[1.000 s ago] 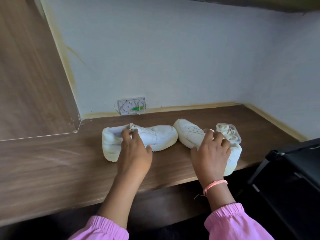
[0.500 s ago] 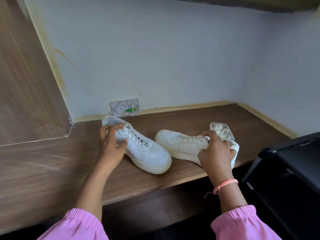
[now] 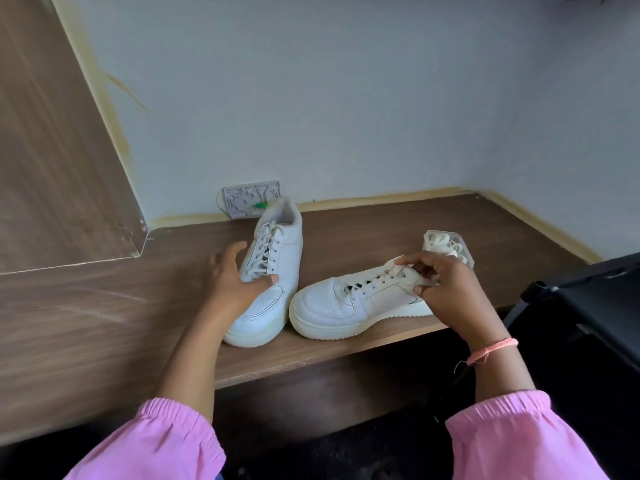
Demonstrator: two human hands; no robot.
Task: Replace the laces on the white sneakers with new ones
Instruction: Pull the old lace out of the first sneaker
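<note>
I had both white sneakers on the wooden shelf [image 3: 346,237], near the centre of the frame. The left sneaker [image 3: 273,268] stood with its heel toward the wall and its toe toward the shelf's front edge; the right sneaker [image 3: 353,303] lay just beside it, toe pointing left, heel under my hand. Both were fully laced, so by my reading the job had barely begun.

My left hand [image 3: 235,282] rested against the left sneaker's side, fingers spread along the outer wall and thumb across the lower laces, steadying it rather than gripping. My right hand [image 3: 440,292] was curled over the right sneaker's collar, fingertips pinched at the tongue and the top of the old laces [image 3: 377,284]. Whether I actually had the lace end between finger and thumb, I could not tell.

Behind that hand, at centre right, sat a clear plastic pack [image 3: 450,245] of what looked like the new laces.

To do this step well, I judged I should find the knot or loose end at the top eyelets first, hold the shoe firmly by the heel, and loosen each crossing from the top downward instead of yanking. Keeping the shoe clear of the shelf edge mattered too.
</note>
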